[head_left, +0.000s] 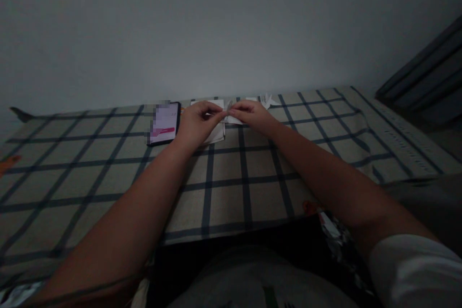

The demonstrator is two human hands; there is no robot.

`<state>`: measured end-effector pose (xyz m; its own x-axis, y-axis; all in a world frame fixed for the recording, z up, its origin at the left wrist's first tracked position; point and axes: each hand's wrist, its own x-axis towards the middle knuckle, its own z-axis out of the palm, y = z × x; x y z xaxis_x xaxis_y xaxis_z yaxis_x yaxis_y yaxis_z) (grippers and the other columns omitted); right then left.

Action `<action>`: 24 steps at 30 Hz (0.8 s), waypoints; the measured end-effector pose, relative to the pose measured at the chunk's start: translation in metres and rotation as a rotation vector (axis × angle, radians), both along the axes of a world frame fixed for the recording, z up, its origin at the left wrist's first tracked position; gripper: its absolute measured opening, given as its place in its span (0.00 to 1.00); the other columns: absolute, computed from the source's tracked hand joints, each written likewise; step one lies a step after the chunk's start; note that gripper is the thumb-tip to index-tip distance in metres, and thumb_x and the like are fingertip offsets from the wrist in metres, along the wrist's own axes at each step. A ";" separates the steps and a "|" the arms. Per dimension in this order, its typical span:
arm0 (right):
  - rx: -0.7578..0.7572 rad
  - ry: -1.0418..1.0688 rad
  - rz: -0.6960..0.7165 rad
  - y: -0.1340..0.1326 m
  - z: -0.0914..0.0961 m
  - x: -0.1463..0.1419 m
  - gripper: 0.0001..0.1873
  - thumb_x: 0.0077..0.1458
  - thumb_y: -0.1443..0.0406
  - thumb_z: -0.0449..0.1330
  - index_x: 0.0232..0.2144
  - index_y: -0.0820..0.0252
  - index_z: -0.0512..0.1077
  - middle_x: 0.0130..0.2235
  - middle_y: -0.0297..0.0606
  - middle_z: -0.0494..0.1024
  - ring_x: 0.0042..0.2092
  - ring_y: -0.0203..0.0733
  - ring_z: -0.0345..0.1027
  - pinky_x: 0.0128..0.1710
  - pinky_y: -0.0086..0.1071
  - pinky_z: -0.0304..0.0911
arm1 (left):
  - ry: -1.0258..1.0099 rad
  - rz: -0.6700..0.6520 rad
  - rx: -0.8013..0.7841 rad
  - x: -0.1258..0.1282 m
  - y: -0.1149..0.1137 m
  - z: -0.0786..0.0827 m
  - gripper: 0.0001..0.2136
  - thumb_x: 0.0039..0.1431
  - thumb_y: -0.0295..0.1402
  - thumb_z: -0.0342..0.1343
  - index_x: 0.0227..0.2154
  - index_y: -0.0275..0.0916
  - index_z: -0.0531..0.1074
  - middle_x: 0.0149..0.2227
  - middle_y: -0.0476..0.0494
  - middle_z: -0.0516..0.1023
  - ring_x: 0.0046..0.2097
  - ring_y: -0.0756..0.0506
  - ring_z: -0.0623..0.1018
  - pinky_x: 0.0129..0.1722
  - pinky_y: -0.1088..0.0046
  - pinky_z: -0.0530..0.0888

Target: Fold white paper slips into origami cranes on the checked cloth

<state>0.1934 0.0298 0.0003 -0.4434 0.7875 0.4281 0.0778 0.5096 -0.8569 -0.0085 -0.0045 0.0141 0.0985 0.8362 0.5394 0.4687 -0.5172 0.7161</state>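
Note:
Both my arms reach forward over a checked cloth (108,163). My left hand (198,122) and my right hand (252,113) meet fingertip to fingertip and pinch a small white folded paper (227,114) between them. More white paper (215,134) lies flat on the cloth under my left hand. The light is dim and the fold's shape is hard to make out.
A phone (164,122) with a lit pink-and-white screen lies just left of my left hand. Another small white folded paper piece (267,100) sits behind my right hand near the wall. A dark panel (426,77) stands at the far right.

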 end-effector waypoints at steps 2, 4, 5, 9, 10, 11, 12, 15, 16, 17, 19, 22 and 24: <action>-0.021 0.023 -0.004 -0.001 0.000 -0.001 0.18 0.55 0.52 0.65 0.34 0.62 0.77 0.35 0.37 0.78 0.39 0.38 0.68 0.44 0.35 0.65 | -0.003 -0.011 0.038 0.000 0.001 0.000 0.07 0.53 0.38 0.67 0.30 0.39 0.79 0.33 0.45 0.82 0.36 0.47 0.80 0.39 0.71 0.77; -0.034 0.044 -0.015 -0.003 0.001 -0.003 0.18 0.55 0.52 0.66 0.34 0.62 0.76 0.36 0.37 0.78 0.39 0.38 0.69 0.44 0.34 0.66 | -0.028 -0.024 0.028 0.000 0.001 -0.001 0.09 0.53 0.40 0.68 0.30 0.39 0.79 0.33 0.44 0.82 0.37 0.46 0.80 0.39 0.71 0.77; -0.042 0.053 -0.021 -0.003 0.001 -0.003 0.18 0.55 0.51 0.66 0.35 0.61 0.76 0.36 0.37 0.78 0.39 0.38 0.69 0.43 0.34 0.66 | -0.050 -0.040 0.002 0.000 0.002 -0.001 0.11 0.54 0.41 0.68 0.30 0.39 0.78 0.33 0.44 0.82 0.37 0.46 0.80 0.40 0.70 0.77; -0.051 0.063 -0.016 -0.006 0.003 -0.002 0.19 0.55 0.51 0.66 0.35 0.61 0.75 0.35 0.36 0.77 0.37 0.37 0.68 0.40 0.33 0.66 | -0.183 -0.174 -0.165 0.000 0.003 -0.001 0.18 0.50 0.47 0.69 0.36 0.39 0.78 0.34 0.45 0.81 0.36 0.46 0.80 0.39 0.68 0.79; -0.048 0.061 -0.012 -0.007 0.003 -0.002 0.19 0.55 0.51 0.66 0.34 0.62 0.75 0.34 0.36 0.77 0.37 0.37 0.68 0.40 0.33 0.66 | -0.217 -0.201 -0.195 0.000 0.003 -0.001 0.19 0.49 0.47 0.70 0.38 0.39 0.78 0.34 0.46 0.81 0.36 0.46 0.80 0.39 0.67 0.79; -0.044 0.058 -0.010 -0.007 0.004 -0.001 0.19 0.54 0.50 0.66 0.34 0.62 0.75 0.34 0.36 0.77 0.37 0.37 0.68 0.41 0.33 0.66 | -0.239 -0.217 -0.217 0.000 0.002 0.000 0.20 0.48 0.47 0.70 0.38 0.40 0.78 0.34 0.47 0.81 0.36 0.46 0.80 0.39 0.68 0.79; -0.041 0.057 -0.009 -0.008 0.005 -0.001 0.19 0.55 0.50 0.66 0.34 0.62 0.75 0.34 0.36 0.78 0.37 0.37 0.68 0.41 0.33 0.67 | -0.244 -0.222 -0.232 -0.001 0.001 0.000 0.19 0.48 0.47 0.70 0.37 0.40 0.78 0.34 0.47 0.81 0.35 0.47 0.79 0.39 0.68 0.79; -0.039 0.058 -0.006 -0.010 0.007 -0.001 0.20 0.55 0.50 0.66 0.34 0.62 0.75 0.34 0.37 0.78 0.37 0.37 0.69 0.40 0.33 0.68 | -0.195 -0.196 -0.251 -0.001 -0.001 0.004 0.15 0.51 0.45 0.69 0.31 0.39 0.77 0.30 0.47 0.80 0.32 0.48 0.77 0.37 0.70 0.77; -0.045 0.062 -0.004 -0.010 0.007 -0.001 0.21 0.54 0.49 0.66 0.34 0.62 0.76 0.34 0.37 0.78 0.37 0.37 0.69 0.40 0.33 0.68 | -0.172 -0.183 -0.247 -0.001 -0.002 0.005 0.14 0.51 0.45 0.68 0.30 0.39 0.77 0.29 0.47 0.79 0.31 0.48 0.76 0.36 0.70 0.76; -0.056 0.068 -0.002 -0.011 0.008 -0.001 0.21 0.54 0.49 0.67 0.34 0.63 0.76 0.34 0.37 0.79 0.37 0.37 0.69 0.40 0.33 0.68 | -0.151 -0.169 -0.235 -0.001 -0.003 0.006 0.14 0.52 0.44 0.68 0.30 0.39 0.76 0.28 0.48 0.78 0.30 0.48 0.76 0.35 0.70 0.75; -0.085 0.085 0.006 -0.011 0.008 -0.001 0.22 0.51 0.49 0.69 0.34 0.63 0.78 0.35 0.38 0.80 0.38 0.37 0.70 0.41 0.33 0.68 | -0.126 -0.135 -0.200 -0.002 -0.004 0.007 0.13 0.52 0.44 0.67 0.29 0.39 0.76 0.27 0.47 0.78 0.30 0.48 0.76 0.34 0.70 0.74; -0.099 0.103 0.037 -0.009 0.010 0.001 0.22 0.48 0.50 0.71 0.35 0.62 0.80 0.37 0.38 0.81 0.40 0.38 0.72 0.43 0.34 0.69 | -0.119 -0.080 -0.128 -0.001 -0.004 0.006 0.14 0.51 0.46 0.67 0.28 0.41 0.75 0.29 0.46 0.80 0.33 0.46 0.77 0.36 0.70 0.74; -0.079 0.098 0.047 -0.007 0.012 0.003 0.21 0.47 0.51 0.72 0.35 0.62 0.80 0.37 0.38 0.82 0.41 0.39 0.73 0.45 0.34 0.69 | -0.097 -0.052 -0.072 -0.001 -0.004 0.006 0.14 0.52 0.47 0.67 0.28 0.41 0.75 0.31 0.45 0.80 0.34 0.46 0.78 0.37 0.70 0.75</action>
<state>0.1960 0.0223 0.0119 -0.4396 0.7997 0.4089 -0.0304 0.4417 -0.8966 -0.0092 -0.0085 0.0201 0.0930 0.8685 0.4868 0.3698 -0.4841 0.7930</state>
